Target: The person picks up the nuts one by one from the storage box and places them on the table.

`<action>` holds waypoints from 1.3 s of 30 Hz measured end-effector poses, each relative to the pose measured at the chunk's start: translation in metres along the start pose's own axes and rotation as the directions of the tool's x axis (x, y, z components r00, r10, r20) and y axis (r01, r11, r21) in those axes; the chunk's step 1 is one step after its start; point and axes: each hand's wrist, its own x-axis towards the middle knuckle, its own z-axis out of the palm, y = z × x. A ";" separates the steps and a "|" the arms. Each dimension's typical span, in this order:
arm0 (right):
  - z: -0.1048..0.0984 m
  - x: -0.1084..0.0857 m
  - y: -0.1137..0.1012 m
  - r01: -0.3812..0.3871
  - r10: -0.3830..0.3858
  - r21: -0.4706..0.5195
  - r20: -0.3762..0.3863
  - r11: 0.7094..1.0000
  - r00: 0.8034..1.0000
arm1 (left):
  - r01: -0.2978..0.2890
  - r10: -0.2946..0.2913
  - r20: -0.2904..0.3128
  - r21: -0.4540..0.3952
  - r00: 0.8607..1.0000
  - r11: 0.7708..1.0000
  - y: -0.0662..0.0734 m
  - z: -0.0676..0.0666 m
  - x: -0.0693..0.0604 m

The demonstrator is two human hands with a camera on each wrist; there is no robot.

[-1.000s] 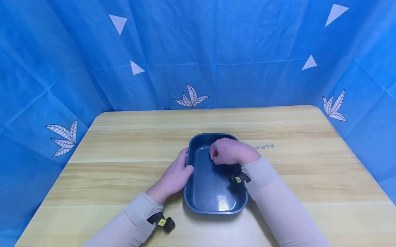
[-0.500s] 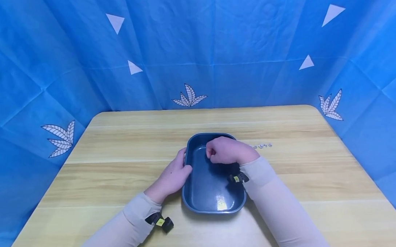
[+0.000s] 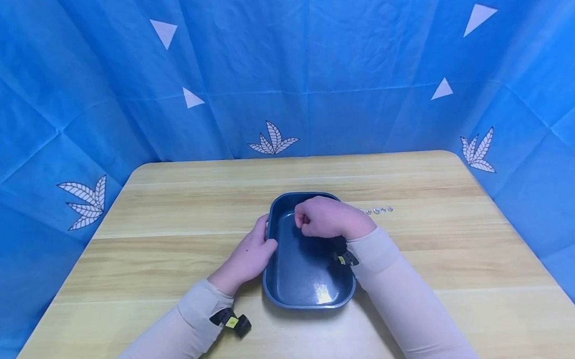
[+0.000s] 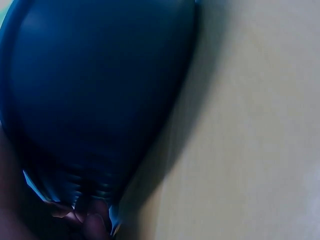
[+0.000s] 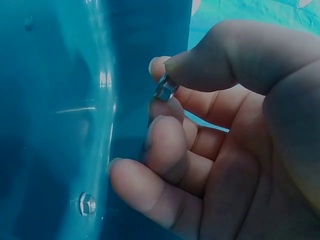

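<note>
A dark blue rectangular bin (image 3: 308, 275) stands on the wooden table. My left hand (image 3: 251, 252) grips its left side, with the thumb on the rim. In the left wrist view the bin's wall (image 4: 105, 75) fills much of the picture, and fingers (image 4: 96, 225) curl at its lower end. Over the bin's far part, my right hand (image 3: 329, 218) pinches a small silver flange nut (image 5: 166, 89) between thumb and finger, clear of the floor. Another flange nut (image 5: 86, 204) lies inside the bin, seen in the right wrist view. The head view hides both nuts behind the right hand.
Several small silver nuts (image 3: 377, 210) lie in a row on the table (image 3: 456, 259), just right of the bin's far end. The right forearm (image 3: 407, 289) crosses the bin's right rim. A blue patterned curtain (image 3: 310, 69) hangs behind the table.
My right hand has shifted slightly left over the bin. The whole scene has drifted a little left with the head camera. My left hand keeps its grip on the bin.
</note>
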 end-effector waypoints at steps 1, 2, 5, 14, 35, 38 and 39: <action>0.000 0.000 0.000 0.000 0.000 -0.002 -0.002 1.000 1.000 | 0.001 -0.001 0.000 0.000 1.000 1.000 0.000 0.000 0.000; 0.000 0.000 -0.001 0.002 -0.002 -0.001 -0.003 1.000 1.000 | 0.000 0.000 0.000 0.000 1.000 1.000 -0.001 0.000 0.000; -0.001 0.000 -0.001 0.001 -0.001 0.008 -0.009 1.000 1.000 | 0.001 -0.001 -0.001 0.001 1.000 1.000 -0.001 0.000 0.000; -0.006 -0.005 -0.007 -0.012 0.014 0.063 -0.025 0.998 1.000 | -0.001 0.001 0.000 0.006 1.000 1.000 -0.002 -0.001 0.000; -0.022 -0.018 -0.012 0.037 -0.031 0.085 -0.073 0.996 0.997 | 0.002 -0.002 -0.007 0.012 1.000 1.000 -0.001 0.000 0.001; -0.024 -0.020 -0.012 0.039 -0.032 0.086 -0.083 0.996 0.996 | -0.003 0.004 -0.008 0.018 1.000 1.000 -0.001 0.000 0.001; -0.025 -0.021 -0.013 0.039 -0.032 0.084 -0.085 0.996 0.996 | -0.004 0.004 -0.009 0.020 1.000 1.000 -0.001 0.000 0.001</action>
